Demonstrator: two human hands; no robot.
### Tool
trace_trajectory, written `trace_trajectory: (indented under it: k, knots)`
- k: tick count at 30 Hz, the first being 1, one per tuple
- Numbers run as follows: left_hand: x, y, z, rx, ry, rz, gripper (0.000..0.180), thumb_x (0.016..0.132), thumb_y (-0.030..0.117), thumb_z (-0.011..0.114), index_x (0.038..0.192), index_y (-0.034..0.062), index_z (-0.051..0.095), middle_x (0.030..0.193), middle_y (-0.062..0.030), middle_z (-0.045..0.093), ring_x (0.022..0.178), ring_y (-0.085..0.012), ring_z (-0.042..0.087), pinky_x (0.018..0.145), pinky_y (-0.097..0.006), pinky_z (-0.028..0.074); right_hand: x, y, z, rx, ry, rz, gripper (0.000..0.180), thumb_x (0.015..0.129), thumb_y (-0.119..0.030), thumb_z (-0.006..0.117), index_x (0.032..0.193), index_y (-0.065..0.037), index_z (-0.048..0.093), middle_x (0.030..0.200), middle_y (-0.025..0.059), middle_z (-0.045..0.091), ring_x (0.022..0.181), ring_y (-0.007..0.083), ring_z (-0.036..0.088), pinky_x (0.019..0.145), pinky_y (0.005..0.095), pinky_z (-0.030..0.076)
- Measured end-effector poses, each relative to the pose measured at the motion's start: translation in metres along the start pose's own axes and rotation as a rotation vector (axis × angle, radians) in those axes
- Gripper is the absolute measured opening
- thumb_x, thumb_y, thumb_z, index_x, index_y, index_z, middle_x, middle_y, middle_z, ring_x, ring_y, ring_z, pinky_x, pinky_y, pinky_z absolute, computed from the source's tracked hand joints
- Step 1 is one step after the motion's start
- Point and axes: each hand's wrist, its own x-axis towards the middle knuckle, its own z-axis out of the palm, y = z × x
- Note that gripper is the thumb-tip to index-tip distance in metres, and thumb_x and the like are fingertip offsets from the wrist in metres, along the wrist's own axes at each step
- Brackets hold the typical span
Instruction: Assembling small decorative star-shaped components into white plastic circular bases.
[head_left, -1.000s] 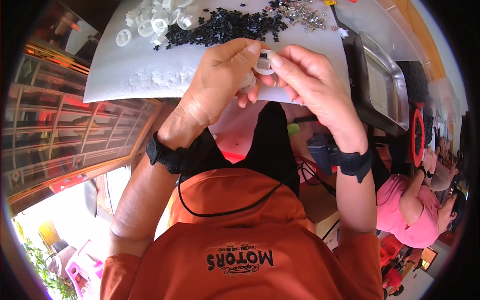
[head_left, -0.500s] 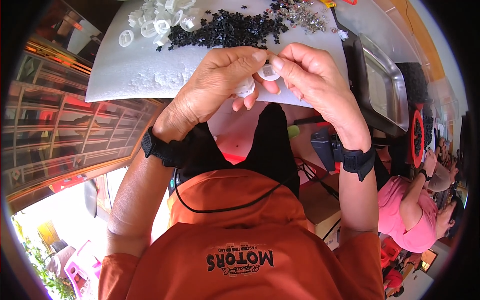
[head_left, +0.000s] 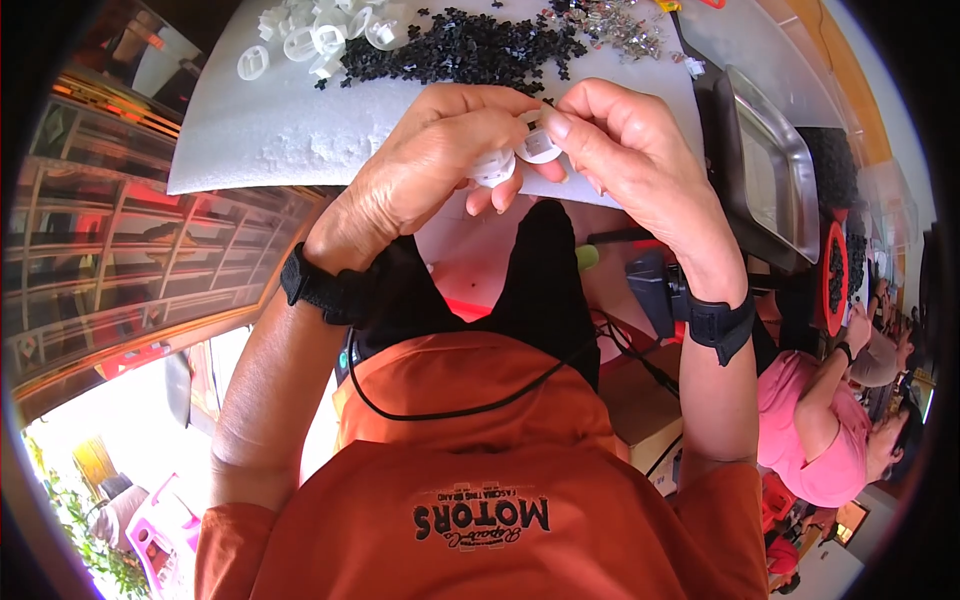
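Above the near edge of the white foam-like work surface, my two hands meet. My left hand is closed around white plastic pieces. One round white plastic part sits at its fingertips, with a small dark spot at its upper edge. Lower in the same hand, another white plastic part is tucked against the curled fingers. From the other side, the thumb and index finger of my right hand pinch at the upper edge of the round part. Whether a tiny piece is between those fingertips is hidden.
Beyond my hands lie a heap of white plastic parts, a spread of small black pieces and small shiny metal pieces. A metal tray stands at the right. Farther right are a red dish and a person in pink.
My left thumb has bent and drawn back, so more of the round white part shows. Both hands stay together, shifted slightly upward in view.
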Motion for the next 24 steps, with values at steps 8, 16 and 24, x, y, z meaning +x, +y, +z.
trace_trajectory:
  k: [8, 16, 24]
  knots:
    - [0.0, -0.0026, 0.0032, 0.058, 0.037, 0.011, 0.033, 0.08, 0.016, 0.049, 0.099, -0.006, 0.063, 0.08, -0.0104, 0.067, 0.054, -0.0094, 0.055, 0.045, -0.022, 0.041, -0.0052, -0.0018, 0.0005, 0.038, -0.003, 0.027, 0.018, 0.091, -0.016, 0.055, 0.088, 0.001, 0.059, 0.067, 0.0019, 0.059, 0.056, 0.0033, 0.045, 0.046, 0.0217, 0.032]
    - [-0.0002, -0.0087, 0.0042, 0.076, 0.041, 0.016, 0.033, 0.086, 0.02, 0.055, 0.11, -0.0019, 0.063, 0.08, -0.0084, 0.067, 0.053, -0.0061, 0.052, 0.044, -0.019, 0.04, -0.0082, -0.0026, -0.0008, 0.041, 0.0, 0.012, 0.016, 0.092, -0.013, 0.053, 0.086, 0.001, 0.057, 0.069, 0.0047, 0.059, 0.072, 0.0106, 0.064, 0.05, 0.0224, 0.038]
    - [0.0005, -0.0059, 0.0051, 0.077, 0.033, 0.017, 0.031, 0.089, 0.021, 0.055, 0.111, -0.0001, 0.063, 0.081, -0.007, 0.067, 0.054, -0.0057, 0.052, 0.044, -0.019, 0.039, -0.0075, -0.0016, 0.0002, 0.054, 0.021, -0.025, 0.014, 0.092, -0.01, 0.053, 0.085, 0.001, 0.056, 0.069, 0.0024, 0.057, 0.072, 0.0102, 0.063, 0.053, 0.0221, 0.04]
